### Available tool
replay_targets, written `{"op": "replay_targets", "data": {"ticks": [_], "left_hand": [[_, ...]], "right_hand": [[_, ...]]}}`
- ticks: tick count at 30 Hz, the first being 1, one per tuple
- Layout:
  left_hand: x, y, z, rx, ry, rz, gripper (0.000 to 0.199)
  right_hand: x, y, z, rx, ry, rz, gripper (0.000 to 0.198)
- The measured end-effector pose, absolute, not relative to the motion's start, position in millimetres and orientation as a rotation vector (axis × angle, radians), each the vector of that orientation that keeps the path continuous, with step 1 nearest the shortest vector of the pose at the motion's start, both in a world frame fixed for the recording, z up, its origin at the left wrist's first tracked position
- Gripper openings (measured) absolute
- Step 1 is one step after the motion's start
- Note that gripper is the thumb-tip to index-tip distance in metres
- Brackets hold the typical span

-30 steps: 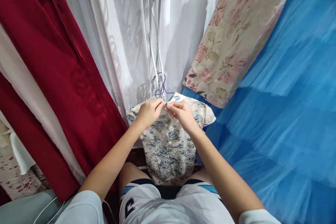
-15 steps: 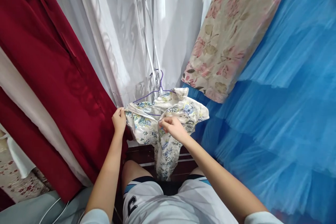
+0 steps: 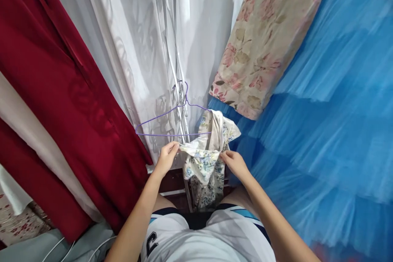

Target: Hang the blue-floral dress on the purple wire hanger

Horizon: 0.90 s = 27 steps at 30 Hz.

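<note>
A floral garment (image 3: 204,161), white with blue and yellow flowers, hangs by one shoulder from the right arm of a purple wire hanger (image 3: 162,135). The hanger's left arm is bare. My left hand (image 3: 166,157) pinches the garment's loose left edge below the hanger's bottom bar. On the other side, my right hand (image 3: 235,163) pinches the cloth near the middle of the garment. Between my hands the edge is stretched almost level, and the lower part of the garment drops towards my knees.
White curtains (image 3: 132,49) and a metal stand (image 3: 172,49) rise behind the hanger. Dark red cloth (image 3: 73,90) hangs at the left. To the right are a beige floral cloth (image 3: 254,53) and a blue tiered tulle skirt (image 3: 322,131). White cables (image 3: 100,247) lie at lower left.
The garment's left shoulder has come off the hanger's left arm. My left hand has moved right and slightly down with the cloth; my right hand has shifted right.
</note>
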<state>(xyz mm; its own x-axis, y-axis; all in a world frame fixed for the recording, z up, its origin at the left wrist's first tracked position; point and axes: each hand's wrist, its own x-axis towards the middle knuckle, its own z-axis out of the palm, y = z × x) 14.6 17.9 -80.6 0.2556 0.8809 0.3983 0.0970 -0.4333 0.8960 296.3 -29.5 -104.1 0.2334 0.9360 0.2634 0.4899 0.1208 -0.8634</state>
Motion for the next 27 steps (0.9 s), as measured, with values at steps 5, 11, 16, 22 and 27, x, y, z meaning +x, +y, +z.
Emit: {"op": "replay_targets", "data": {"ticks": [5,11,16,22,27], "left_hand": [[76,-18,-39,1.799,0.680,1.263,0.032],[109,-32,-36,1.746,0.427,1.159,0.048],[82,-41,-69,1.763,0.325,0.550,0.052],[-15,-13,-97,2.256,0.871,0.468,0.040],[-108,37,-71,2.512,1.232,0.622,0.022]], "right_hand": [[271,-46,-83,-1.304,-1.633,0.485,0.035],[242,-78,-51,-1.070,-1.526,1.155,0.021],[274,-103,-25,-1.023,-1.422,1.452,0.028],[299,-68,6,-1.224,-1.983,1.094,0.025],[282,6,12,-1.237,-2.106,0.523,0.046]]}}
